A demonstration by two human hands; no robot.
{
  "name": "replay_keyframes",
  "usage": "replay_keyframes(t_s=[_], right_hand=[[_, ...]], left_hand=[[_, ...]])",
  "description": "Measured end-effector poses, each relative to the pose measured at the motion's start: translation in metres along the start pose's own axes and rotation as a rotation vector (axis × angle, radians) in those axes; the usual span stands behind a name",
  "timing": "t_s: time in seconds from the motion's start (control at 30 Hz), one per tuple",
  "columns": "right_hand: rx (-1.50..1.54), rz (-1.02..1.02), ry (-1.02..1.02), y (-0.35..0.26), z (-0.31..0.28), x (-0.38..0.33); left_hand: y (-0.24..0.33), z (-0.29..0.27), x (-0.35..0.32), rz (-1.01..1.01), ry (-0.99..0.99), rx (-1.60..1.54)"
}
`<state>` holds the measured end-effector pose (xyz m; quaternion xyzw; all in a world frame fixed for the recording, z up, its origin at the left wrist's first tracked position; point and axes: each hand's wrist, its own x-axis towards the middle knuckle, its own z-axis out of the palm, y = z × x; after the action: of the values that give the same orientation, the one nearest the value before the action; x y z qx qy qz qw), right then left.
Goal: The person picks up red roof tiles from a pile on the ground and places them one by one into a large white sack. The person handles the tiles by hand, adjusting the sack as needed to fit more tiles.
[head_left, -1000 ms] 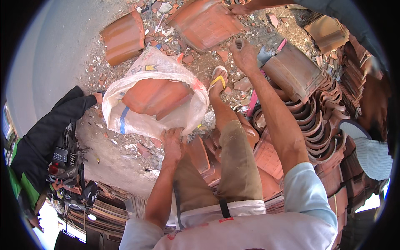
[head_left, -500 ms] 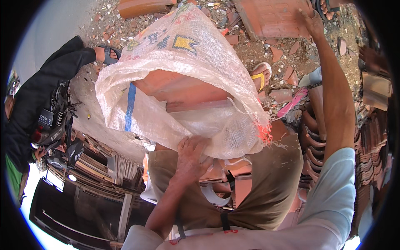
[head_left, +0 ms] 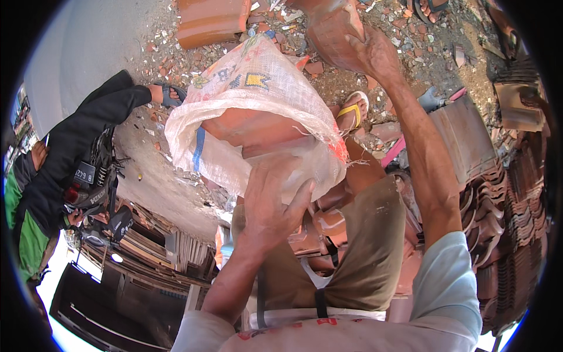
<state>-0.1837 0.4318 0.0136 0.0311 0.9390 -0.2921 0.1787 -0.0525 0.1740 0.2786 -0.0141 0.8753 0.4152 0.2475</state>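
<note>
A whitish woven sack with a blue stripe lies in front of my knees, its mouth toward me. Inside it rests a reddish clay roof tile. My left hand lies over the sack's near rim, fingers stretched toward the opening and thumb spread apart. Beyond the sack to the right, my right hand is closed on the edge of another clay roof tile, which is tilted up off the rubble and partly cut off by the view's top edge.
Another roof tile lies at the far left on ground strewn with shards. Stacked tiles stand at my right. A person in black trousers is at the left beside a motorbike. Planks lie behind them.
My right hand has drawn left and raised the tile from the ground. My left hand has moved from gripping the sack's rim to reaching over it, fingers extended.
</note>
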Motion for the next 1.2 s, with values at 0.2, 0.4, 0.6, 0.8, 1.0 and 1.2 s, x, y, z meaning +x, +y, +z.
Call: replay_keyframes(t_s=[0.2, 0.4, 0.6, 0.8, 1.0, 1.2], right_hand=[[-0.271, -0.205, -0.134, -0.089, -0.144, -0.089], [-0.584, -0.491, -0.132, -0.146, -0.306, -0.163], [0.117, 0.121, 0.878, -0.113, -0.319, -0.245], [1.301, 0.618, 0.402, -0.045, -0.257, -0.312], [0.943, 0.516, -0.161, -0.170, -0.258, -0.256], [0.716, 0.435, -0.473, -0.279, -0.214, -0.227]], left_hand=[[0.050, 0.009, 0.116, 0.567, 0.052, 0.529], [0.114, 0.014, 0.131, 0.864, -0.195, 0.393], [0.145, -0.012, 0.075, 0.603, 0.054, -0.061], [0.103, -0.082, 0.003, -0.060, -0.180, -0.623], [-0.045, -0.036, -0.074, -0.503, 0.020, -1.080], [-0.123, 0.024, -0.130, -0.935, 0.406, -1.097]])
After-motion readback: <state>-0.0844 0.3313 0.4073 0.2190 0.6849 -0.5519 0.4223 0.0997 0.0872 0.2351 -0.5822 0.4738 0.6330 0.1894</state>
